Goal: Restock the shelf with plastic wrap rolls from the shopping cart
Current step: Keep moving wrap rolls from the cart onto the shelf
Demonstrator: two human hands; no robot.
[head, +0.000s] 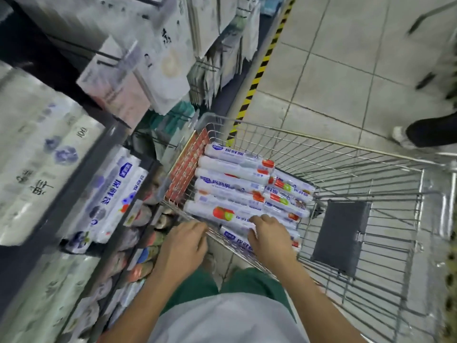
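Observation:
A wire shopping cart stands in the aisle below me with several white plastic wrap rolls stacked at its left end. My right hand reaches into the cart, its fingers curled over the nearest roll. My left hand rests on the cart's near rim beside it, fingers bent, with no roll in it. On the shelf to the left, similar rolls lie side by side.
Hanging bags fill the upper racks, and packs of tissue sit at far left. A black-and-yellow strip runs along the shelf base. Another person's leg and shoe are at the right. A grey child-seat flap is in the cart.

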